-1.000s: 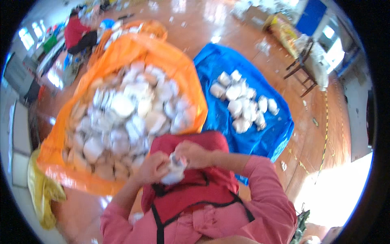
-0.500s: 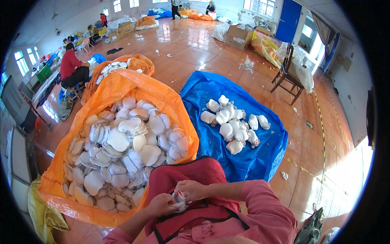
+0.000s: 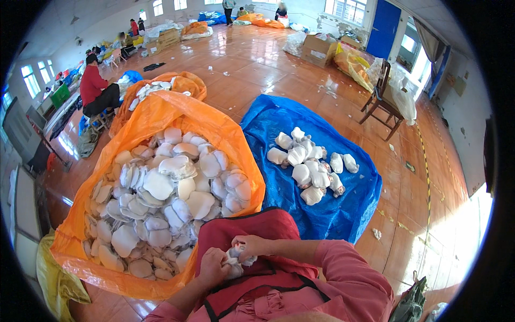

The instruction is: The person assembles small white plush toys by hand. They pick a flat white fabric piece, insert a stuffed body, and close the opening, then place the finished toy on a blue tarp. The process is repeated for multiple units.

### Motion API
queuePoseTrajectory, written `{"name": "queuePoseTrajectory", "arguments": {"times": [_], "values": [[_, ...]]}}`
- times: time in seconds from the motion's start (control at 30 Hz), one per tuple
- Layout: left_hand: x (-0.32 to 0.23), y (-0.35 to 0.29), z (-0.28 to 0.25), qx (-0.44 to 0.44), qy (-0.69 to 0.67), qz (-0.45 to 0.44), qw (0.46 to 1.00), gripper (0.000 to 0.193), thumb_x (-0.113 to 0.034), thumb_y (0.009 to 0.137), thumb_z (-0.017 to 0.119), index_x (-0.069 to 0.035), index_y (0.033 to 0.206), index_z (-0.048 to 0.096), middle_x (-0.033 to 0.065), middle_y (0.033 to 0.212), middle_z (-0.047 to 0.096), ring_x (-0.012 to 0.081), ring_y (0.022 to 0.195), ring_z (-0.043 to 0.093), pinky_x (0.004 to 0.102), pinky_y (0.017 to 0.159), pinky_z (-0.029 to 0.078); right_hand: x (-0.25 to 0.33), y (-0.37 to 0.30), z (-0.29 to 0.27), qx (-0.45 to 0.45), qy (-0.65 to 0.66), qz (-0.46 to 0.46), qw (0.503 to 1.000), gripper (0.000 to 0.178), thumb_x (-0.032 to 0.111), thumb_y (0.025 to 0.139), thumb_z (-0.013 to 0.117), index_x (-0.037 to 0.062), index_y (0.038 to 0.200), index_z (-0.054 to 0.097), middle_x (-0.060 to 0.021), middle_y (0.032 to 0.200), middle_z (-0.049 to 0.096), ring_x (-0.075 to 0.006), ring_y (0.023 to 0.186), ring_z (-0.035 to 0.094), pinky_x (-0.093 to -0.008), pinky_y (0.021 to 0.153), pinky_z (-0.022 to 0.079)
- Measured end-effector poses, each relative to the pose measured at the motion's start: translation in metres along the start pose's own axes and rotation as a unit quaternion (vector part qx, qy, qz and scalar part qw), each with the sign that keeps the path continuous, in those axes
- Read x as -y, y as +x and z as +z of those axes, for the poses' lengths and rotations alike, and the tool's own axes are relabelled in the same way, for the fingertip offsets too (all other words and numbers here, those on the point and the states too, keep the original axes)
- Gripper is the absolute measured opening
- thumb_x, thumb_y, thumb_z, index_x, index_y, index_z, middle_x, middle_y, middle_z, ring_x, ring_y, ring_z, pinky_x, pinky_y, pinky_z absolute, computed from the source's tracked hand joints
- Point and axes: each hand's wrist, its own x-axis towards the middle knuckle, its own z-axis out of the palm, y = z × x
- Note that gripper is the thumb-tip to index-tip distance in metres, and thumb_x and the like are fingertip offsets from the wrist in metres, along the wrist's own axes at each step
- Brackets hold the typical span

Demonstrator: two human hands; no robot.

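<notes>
Over the dark red apron [image 3: 268, 222] on my lap, both hands are closed on a small white plush piece [image 3: 234, 260] with bits of grey and red showing. My left hand [image 3: 214, 266] pinches its left side; my right hand [image 3: 253, 245] grips its upper right side, fingers bent and partly hidden. To the left, an orange sack [image 3: 244, 155] lies wide open, filled with flat, rounded white fabric pieces [image 3: 158, 185]. Ahead to the right, a blue sheet [image 3: 348, 214] carries a small heap of plumper white plush pieces [image 3: 298, 155].
A person in a red top [image 3: 94, 86] sits at the left beside another orange sack [image 3: 188, 83]. A wooden chair [image 3: 383, 102] stands at the right. Cardboard boxes [image 3: 316, 51] and more sacks line the back. White scraps dot the tiled floor [image 3: 252, 59].
Both hands have risen slightly on my lap, and the left hand has shifted a little right. More of the white plush piece shows between them. The heaps look the same.
</notes>
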Motion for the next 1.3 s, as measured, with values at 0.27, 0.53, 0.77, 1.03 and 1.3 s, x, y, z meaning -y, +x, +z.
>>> {"name": "queuePoseTrajectory", "arguments": {"times": [0.27, 0.53, 0.77, 1.03, 1.3], "values": [[-0.001, 0.007, 0.005, -0.149, 0.003, -0.091, 0.985, 0.015, -0.001, 0.069, 0.063, -0.006, 0.075, 0.05, 0.0125, 0.069, 0.05, 0.0327, 0.067, 0.053, 0.0418, 0.058, 0.04, -0.007, 0.007, -0.001, 0.013, 0.246, -0.002, 0.969, 0.039, 0.023, 0.08, 0.071, 0.0077, 0.112, 0.054, -0.0034, 0.104, 0.056, -0.0121, 0.096, 0.053, -0.029, 0.079, 0.046], [-0.003, 0.016, 0.009, -0.131, -0.01, -0.081, 0.988, 0.016, -0.005, 0.069, 0.066, -0.004, 0.077, 0.052, 0.0128, 0.071, 0.053, 0.0321, 0.067, 0.054, 0.0405, 0.059, 0.043, -0.01, 0.012, 0.001, -0.046, 0.366, 0.042, 0.928, 0.033, 0.023, 0.083, 0.068, 0.0032, 0.107, 0.059, -0.0042, 0.095, 0.062, -0.0131, 0.082, 0.059, -0.0281, 0.07, 0.049], [-0.021, 0.034, -0.018, 0.045, -0.124, -0.27, 0.954, 0.031, -0.019, 0.069, 0.072, -0.001, 0.091, 0.058, 0.0157, 0.085, 0.061, 0.0311, 0.081, 0.06, 0.0379, 0.072, 0.049, -0.017, 0.017, -0.003, -0.148, 0.235, 0.021, 0.961, 0.037, 0.03, 0.081, 0.07, 0.0017, 0.103, 0.062, -0.0065, 0.09, 0.064, -0.0153, 0.078, 0.06, -0.0299, 0.068, 0.05], [-0.006, 0.026, 0.007, -0.028, 0.054, -0.089, 0.994, 0.025, -0.019, 0.064, 0.071, -0.005, 0.076, 0.053, 0.0125, 0.073, 0.053, 0.0327, 0.074, 0.054, 0.0423, 0.067, 0.044, -0.01, 0.012, -0.005, -0.126, 0.227, 0.037, 0.965, 0.032, 0.028, 0.084, 0.067, 0.0014, 0.102, 0.063, -0.0049, 0.089, 0.065, -0.013, 0.075, 0.061, -0.0287, 0.064, 0.05], [0.0, 0.018, -0.001, -0.041, 0.034, -0.026, 0.998, 0.017, -0.014, 0.068, 0.066, -0.005, 0.068, 0.052, 0.0123, 0.069, 0.053, 0.0341, 0.069, 0.054, 0.0435, 0.062, 0.043, -0.03, 0.009, 0.0, 0.004, 0.403, 0.033, 0.915, 0.025, 0.026, 0.092, 0.057, 0.0048, 0.104, 0.064, -0.0026, 0.086, 0.065, -0.01, 0.076, 0.061, -0.0281, 0.066, 0.05]]}}
